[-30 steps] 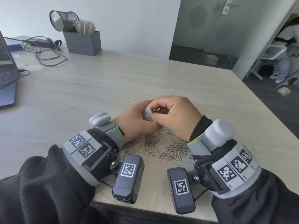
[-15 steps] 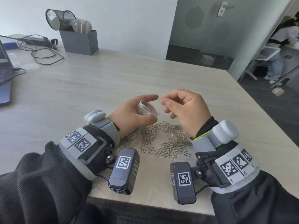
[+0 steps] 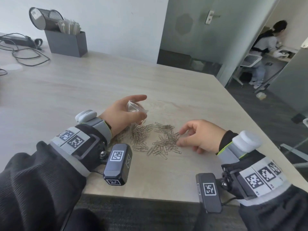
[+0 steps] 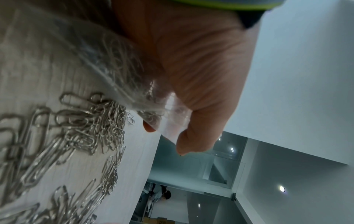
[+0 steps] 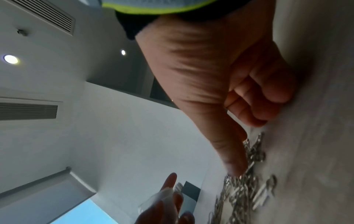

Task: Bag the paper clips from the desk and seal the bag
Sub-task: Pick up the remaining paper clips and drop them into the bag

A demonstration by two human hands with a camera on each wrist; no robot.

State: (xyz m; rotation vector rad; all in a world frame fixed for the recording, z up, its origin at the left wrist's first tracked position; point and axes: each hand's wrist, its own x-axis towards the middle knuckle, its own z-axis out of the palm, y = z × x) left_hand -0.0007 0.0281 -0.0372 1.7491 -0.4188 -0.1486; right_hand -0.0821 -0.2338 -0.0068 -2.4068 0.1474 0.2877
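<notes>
Several silver paper clips (image 3: 156, 139) lie in a loose heap on the pale wooden desk (image 3: 83, 90), close to its front edge. My left hand (image 3: 144, 106) holds a small clear plastic bag (image 3: 134, 107) just above the heap's far left side, thumb and fingers pinching it, index finger stretched out. In the left wrist view the bag (image 4: 122, 72) has some clips inside it, above the loose paper clips (image 4: 86, 125). My right hand (image 3: 180, 137) is down at the heap's right edge, thumb and index finger apart and touching the clips. The right wrist view shows its thumb on the paper clips (image 5: 247, 192).
A grey desk organiser (image 3: 66, 42) with a tilted mesh cup (image 3: 45, 18) stands at the back left, with black cables (image 3: 25, 55) beside it. The desk's right edge drops to dark floor. A person (image 3: 266, 47) sits in the room behind a glass door.
My right hand has left the bag's mouth and dropped right and down onto the clip heap. My left hand keeps hold of the bag, its index finger now stretched out.
</notes>
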